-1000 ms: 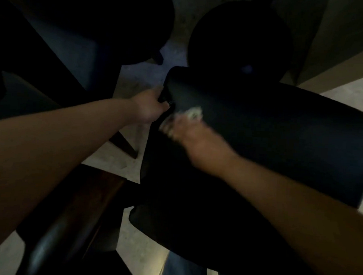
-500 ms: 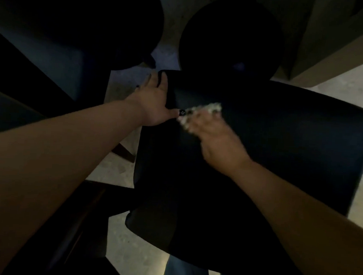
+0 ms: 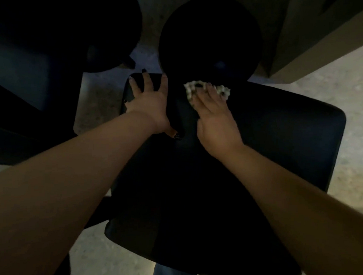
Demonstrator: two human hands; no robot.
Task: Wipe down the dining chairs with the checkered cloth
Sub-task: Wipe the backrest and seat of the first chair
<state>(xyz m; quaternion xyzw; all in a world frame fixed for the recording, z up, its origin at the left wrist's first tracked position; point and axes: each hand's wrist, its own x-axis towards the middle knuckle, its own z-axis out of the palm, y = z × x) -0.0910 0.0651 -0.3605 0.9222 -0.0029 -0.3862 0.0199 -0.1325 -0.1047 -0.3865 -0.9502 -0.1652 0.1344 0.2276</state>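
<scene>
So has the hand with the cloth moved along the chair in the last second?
Yes. The right hand has slid the checkered cloth away from the chair's left corner, rightward along its far edge.

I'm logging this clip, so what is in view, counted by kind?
Hands: 2, the left hand flat on the chair, the right hand pressing the cloth
Checkered cloth: 1
Dark chairs: 3, the near chair, a round-backed one beyond it, another at far left
Total: 6
</scene>
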